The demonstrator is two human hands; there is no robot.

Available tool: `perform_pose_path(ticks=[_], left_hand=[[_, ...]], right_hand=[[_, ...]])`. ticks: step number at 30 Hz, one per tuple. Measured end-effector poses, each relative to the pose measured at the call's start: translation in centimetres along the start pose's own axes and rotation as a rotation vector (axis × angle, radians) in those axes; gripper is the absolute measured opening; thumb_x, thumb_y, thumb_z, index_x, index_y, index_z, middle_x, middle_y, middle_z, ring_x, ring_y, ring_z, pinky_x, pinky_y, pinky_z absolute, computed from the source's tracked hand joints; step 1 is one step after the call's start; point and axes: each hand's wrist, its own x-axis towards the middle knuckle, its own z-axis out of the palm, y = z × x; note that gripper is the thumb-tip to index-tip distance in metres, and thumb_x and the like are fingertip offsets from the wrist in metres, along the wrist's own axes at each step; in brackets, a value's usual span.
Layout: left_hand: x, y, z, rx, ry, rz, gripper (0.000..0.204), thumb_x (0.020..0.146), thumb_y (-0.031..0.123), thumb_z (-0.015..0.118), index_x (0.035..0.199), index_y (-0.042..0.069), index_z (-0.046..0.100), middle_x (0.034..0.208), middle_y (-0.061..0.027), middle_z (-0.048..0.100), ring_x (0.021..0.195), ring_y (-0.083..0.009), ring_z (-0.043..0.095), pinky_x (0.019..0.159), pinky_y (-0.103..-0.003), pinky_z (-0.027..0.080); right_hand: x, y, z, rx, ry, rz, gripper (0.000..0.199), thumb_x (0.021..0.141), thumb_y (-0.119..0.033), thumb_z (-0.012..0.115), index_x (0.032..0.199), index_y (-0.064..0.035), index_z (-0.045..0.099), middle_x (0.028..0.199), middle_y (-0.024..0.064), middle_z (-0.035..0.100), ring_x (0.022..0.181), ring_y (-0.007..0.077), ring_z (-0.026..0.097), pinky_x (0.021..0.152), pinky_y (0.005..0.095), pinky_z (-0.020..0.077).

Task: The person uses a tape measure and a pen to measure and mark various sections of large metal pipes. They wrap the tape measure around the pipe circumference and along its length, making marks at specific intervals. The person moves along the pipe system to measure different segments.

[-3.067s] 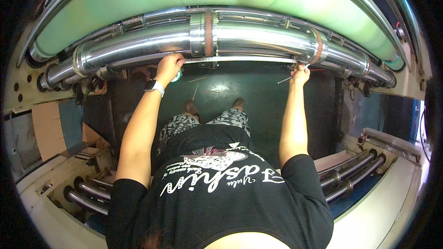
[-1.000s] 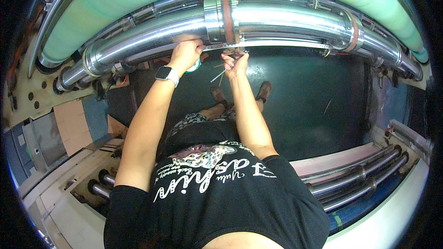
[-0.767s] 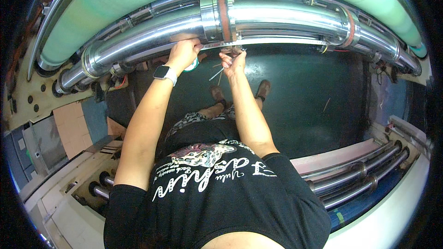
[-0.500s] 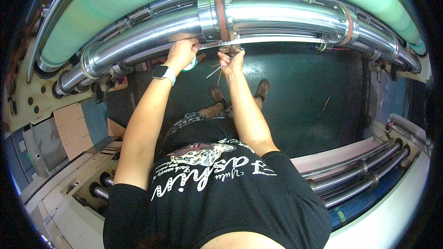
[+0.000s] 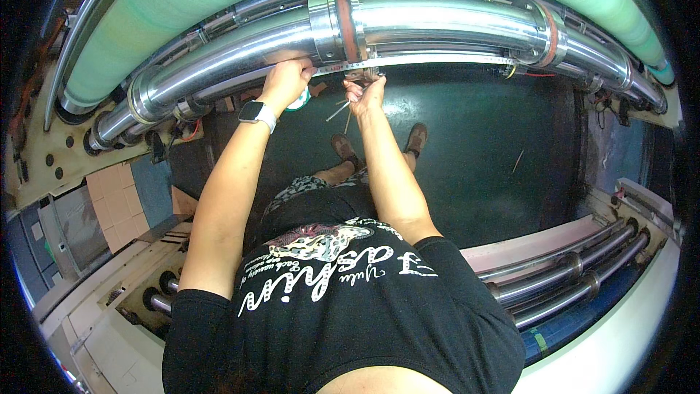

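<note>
My left hand [image 5: 286,84] is closed at the lower edge of the long chrome roller [image 5: 452,18], gripping a tape measure. Its round green-and-white case [image 5: 300,101] shows partly below the fingers. From there the pale tape blade [image 5: 437,61] stretches to the right along the roller's underside. My right hand [image 5: 367,95] is curled just below the blade, under the roller's red-banded collar [image 5: 345,22]. Thin metal rods [image 5: 337,111], which look like hex keys, stick out of its fingers. Its fingertips are at a small metal bracket [image 5: 370,74], partly hidden by the hand.
A large green roller [image 5: 219,7] arches across the far side. Machine side frames stand at left [image 5: 55,153] and right [image 5: 656,131]. Behind me at lower right are several slim metal rollers [image 5: 554,288]. Dark green floor [image 5: 481,160] lies below, and cartons [image 5: 117,204] stand at left.
Both hands stay almost in place. My left hand has shifted very slightly to the left, and the rods in my right hand have tilted a little.
</note>
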Motion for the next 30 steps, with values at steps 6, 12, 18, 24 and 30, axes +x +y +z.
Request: perform_pose_path(ticks=[6,12,18,24,30], left_hand=[[0.00,-0.10,0.00,-0.023,-0.002,0.000,0.021,0.080,0.025,0.052,0.086,0.006,0.062,0.083,-0.0173,0.060,0.081,-0.0344,0.057,0.071,-0.042,0.044],[-0.07,0.14,-0.19,-0.016,-0.006,-0.006,0.021,0.080,0.024,0.052,0.084,0.007,0.062,0.082,-0.0163,0.060,0.080,-0.0338,0.057,0.071,-0.042,0.044],[-0.14,0.12,-0.13,-0.012,0.015,0.021,0.019,0.079,0.023,0.051,0.084,0.008,0.062,0.081,-0.0163,0.060,0.079,-0.0342,0.057,0.070,-0.043,0.044],[0.01,-0.39,0.27,-0.017,0.015,0.036,0.019,0.079,0.022,0.051,0.084,0.008,0.062,0.081,-0.0163,0.060,0.080,-0.0345,0.057,0.070,-0.044,0.044],[-0.03,-0.39,0.20,-0.028,0.021,0.045,0.018,0.079,0.022,0.052,0.083,0.008,0.062,0.081,-0.0166,0.060,0.080,-0.0342,0.057,0.070,-0.043,0.044]], right_hand=[[-0.66,0.20,0.48,-0.016,0.028,-0.035,0.060,0.083,-0.042,0.021,0.074,0.0090,0.051,0.056,0.0232,0.050,0.032,0.0109,0.029,0.028,0.0198,0.0192],[-0.17,0.11,0.12,-0.005,-0.004,-0.031,0.062,0.084,-0.044,0.019,0.075,0.0086,0.050,0.058,0.0238,0.051,0.032,0.0111,0.029,0.028,0.0200,0.0193],[-0.05,-0.16,-0.28,-0.041,0.003,0.011,0.060,0.083,-0.043,0.021,0.079,0.0101,0.048,0.059,0.0247,0.051,0.033,0.0101,0.029,0.028,0.0201,0.0189],[-0.43,-0.64,-0.34,-0.046,-0.018,0.081,0.058,0.084,-0.043,0.021,0.082,0.0093,0.045,0.065,0.0271,0.052,0.034,0.0097,0.029,0.029,0.0206,0.0189],[-0.46,-0.50,-0.26,-0.045,-0.013,0.038,0.058,0.084,-0.043,0.021,0.082,0.0100,0.044,0.064,0.0260,0.052,0.034,0.0095,0.029,0.029,0.0208,0.0196]])
